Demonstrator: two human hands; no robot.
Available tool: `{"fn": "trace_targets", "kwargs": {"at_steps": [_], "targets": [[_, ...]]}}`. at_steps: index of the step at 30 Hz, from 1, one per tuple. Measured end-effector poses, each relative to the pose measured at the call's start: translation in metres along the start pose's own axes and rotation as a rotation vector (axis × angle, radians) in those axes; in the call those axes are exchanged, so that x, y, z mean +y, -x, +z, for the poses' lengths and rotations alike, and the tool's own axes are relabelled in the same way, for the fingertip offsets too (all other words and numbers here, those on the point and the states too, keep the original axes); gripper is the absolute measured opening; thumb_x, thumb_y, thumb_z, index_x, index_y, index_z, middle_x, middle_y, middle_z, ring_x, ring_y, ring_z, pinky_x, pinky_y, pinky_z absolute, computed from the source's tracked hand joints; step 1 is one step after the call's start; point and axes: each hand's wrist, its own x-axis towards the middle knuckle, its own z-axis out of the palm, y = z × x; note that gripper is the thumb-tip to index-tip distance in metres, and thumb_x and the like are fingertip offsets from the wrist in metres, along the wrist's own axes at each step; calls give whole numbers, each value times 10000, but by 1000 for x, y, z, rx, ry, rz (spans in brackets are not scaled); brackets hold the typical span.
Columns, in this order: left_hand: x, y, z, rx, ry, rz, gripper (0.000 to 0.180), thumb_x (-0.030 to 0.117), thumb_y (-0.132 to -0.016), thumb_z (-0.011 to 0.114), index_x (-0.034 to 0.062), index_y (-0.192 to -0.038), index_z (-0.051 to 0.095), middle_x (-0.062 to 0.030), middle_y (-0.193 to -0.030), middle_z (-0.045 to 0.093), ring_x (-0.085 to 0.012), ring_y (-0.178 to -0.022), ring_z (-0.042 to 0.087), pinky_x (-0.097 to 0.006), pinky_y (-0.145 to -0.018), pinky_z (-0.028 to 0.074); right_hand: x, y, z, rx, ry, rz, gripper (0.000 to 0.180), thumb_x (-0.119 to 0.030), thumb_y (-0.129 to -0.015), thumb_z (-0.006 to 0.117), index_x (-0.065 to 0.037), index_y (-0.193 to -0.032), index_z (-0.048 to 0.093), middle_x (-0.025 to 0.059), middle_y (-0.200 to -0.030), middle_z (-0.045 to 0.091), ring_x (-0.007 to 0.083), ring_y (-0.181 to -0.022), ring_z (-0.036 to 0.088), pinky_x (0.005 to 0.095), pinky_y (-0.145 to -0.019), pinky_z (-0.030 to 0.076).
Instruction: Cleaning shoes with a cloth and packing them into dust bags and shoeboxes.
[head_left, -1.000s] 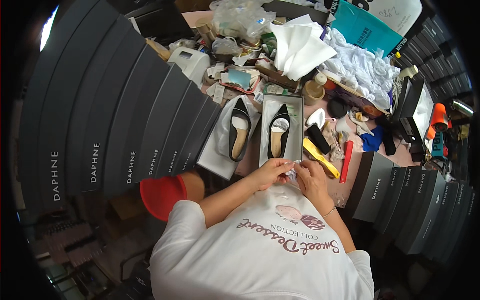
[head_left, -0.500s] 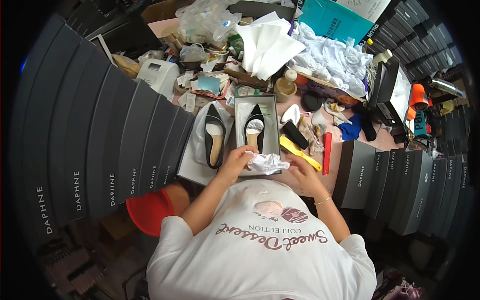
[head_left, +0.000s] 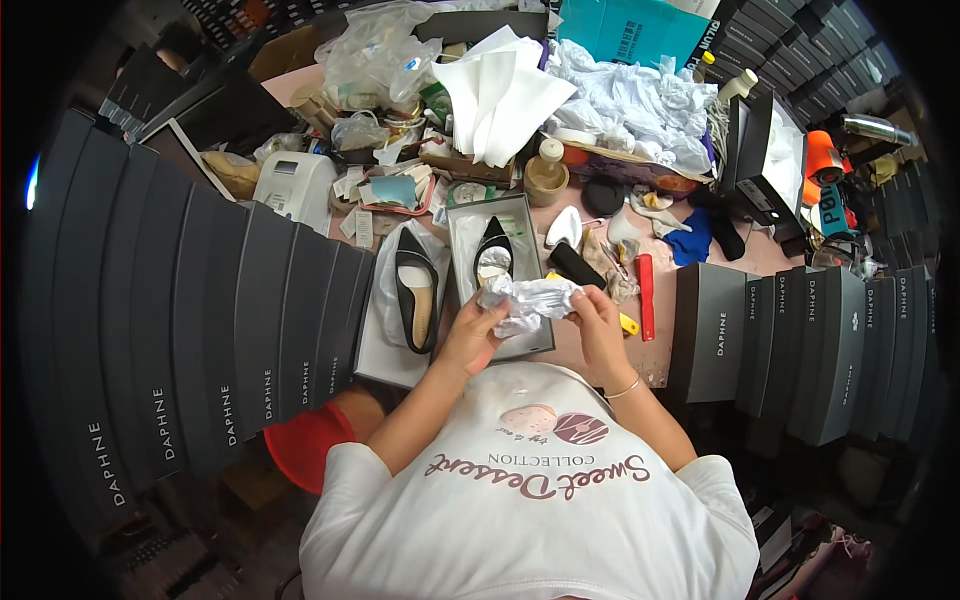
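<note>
A crumpled piece of white tissue paper is stretched between my two hands, just above the near end of an open grey shoebox. My left hand pinches its left end, and my right hand grips the right end between thumb and fingers. In that box lies a black pointed shoe with a wad of white paper inside; the tissue and my left hand hide its heel part. The matching black shoe rests to the left, on white paper in the box lid.
Tall stacks of dark shoeboxes stand at the left, more boxes at the right. Right of the open box lie a black brush, a red-handled tool and a jar. White sheets and crumpled paper cover the back.
My right hand has closed on the tissue's right end, and the tissue has been lifted and spread wider between both hands. The view has shifted slightly.
</note>
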Motion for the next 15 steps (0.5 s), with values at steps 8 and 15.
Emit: {"fn": "trace_targets", "kwargs": {"at_steps": [8, 15], "targets": [[0, -4, -49, 82, -270, 12, 275, 94, -907, 593, -34, -1150, 569, -61, -1014, 649, -119, -835, 626, -246, -745, 514, 0, -17, -50, 122, -711, 200, 279, -232, -950, 473, -14, -1088, 580, 115, -1064, 645, 217, -972, 627, 360, -898, 492], [54, -3, -74, 105, -633, 132, 139, 75, -892, 595, 29, -1023, 592, 13, -863, 625, -48, -733, 560, -188, -658, 452, -73, -21, -83, -218, -487, 62, 218, -208, -942, 521, -28, -1046, 587, 43, -866, 651, 90, -618, 599, 218, -493, 457]]}}
